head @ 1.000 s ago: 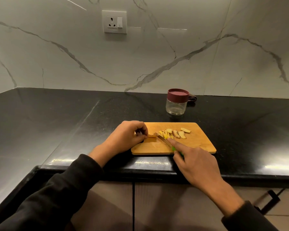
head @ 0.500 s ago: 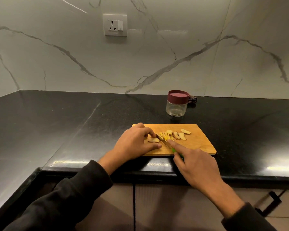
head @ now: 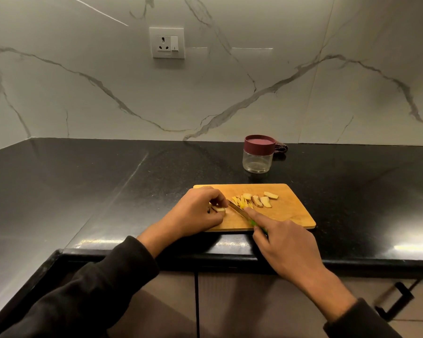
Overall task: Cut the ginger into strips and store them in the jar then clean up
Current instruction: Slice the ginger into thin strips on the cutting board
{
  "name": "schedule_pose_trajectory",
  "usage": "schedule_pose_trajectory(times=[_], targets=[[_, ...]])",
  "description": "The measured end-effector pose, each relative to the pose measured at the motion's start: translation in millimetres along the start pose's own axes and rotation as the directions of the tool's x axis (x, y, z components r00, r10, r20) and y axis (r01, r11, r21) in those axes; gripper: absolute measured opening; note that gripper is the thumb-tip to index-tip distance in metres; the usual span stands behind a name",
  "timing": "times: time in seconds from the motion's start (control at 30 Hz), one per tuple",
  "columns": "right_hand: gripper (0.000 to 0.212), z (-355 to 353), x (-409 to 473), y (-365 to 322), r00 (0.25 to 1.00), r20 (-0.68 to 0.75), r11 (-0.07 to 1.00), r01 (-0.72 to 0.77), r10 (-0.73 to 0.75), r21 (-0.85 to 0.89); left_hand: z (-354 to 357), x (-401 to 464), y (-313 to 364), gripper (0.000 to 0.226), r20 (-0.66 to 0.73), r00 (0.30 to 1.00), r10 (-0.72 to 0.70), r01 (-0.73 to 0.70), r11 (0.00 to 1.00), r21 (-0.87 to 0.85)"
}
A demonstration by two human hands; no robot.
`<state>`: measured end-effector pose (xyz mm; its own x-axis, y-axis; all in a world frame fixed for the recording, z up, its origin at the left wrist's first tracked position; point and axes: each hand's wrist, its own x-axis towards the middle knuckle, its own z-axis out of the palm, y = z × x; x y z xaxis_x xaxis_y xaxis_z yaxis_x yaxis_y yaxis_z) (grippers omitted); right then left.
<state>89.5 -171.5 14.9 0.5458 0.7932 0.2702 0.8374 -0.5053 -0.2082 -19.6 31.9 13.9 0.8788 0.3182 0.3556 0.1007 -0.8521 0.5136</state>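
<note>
Fingers of left hand (head: 193, 212): curled over a ginger slice (head: 219, 210), pinning it flat near the left end of the cutting board (head: 291, 213); fingertips just beside the blade. Right hand (head: 285, 247): wrapped round the green handle of a knife (head: 238, 210), index finger stretched along the blade's spine; blade angled toward the far left, lying between the held slice and a heap of yellow strips (head: 241, 202). Uncut slices (head: 263, 200): several, just right of the strips, mid-board. Jar (head: 258, 154): clear, maroon lid on, apparently empty, standing on the black counter (head: 108, 181) beyond the board. Step in hand, by judgement: slicing into strips, with storing and cleaning yet to come. Next move calls for a narrow downward cut with the blade parallel to the holding fingertips and those fingertips tucked back.
</note>
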Motion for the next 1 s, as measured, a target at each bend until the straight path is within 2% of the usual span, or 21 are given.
schedule_pose_trajectory(times=[0.2, 0.5, 0.73, 1.0], targets=[[0.051, -6, 0, -4, 0.998, 0.063, 1.000, 0.009, -0.010, 0.016, -3, -2, -17, 0.011, -0.015, 0.986, 0.168, -0.169, 0.985, -0.032], [0.055, -9, -5, -28, 0.995, 0.099, 0.999, 0.021, -0.025, 0.036, -6, 6, -22, 0.009, -0.011, 0.964, 0.267, -0.266, 0.963, 0.042], [0.058, -8, -2, -30, 0.985, 0.175, 0.999, -0.006, -0.002, 0.048, -16, 15, -21, 0.008, 0.092, 0.930, 0.356, -0.365, 0.923, 0.122], [0.056, -6, 9, -43, 0.976, 0.212, 0.996, 0.021, -0.040, 0.091, -26, 29, -13, 0.009, 0.210, 0.907, 0.366, -0.403, 0.898, 0.175]])
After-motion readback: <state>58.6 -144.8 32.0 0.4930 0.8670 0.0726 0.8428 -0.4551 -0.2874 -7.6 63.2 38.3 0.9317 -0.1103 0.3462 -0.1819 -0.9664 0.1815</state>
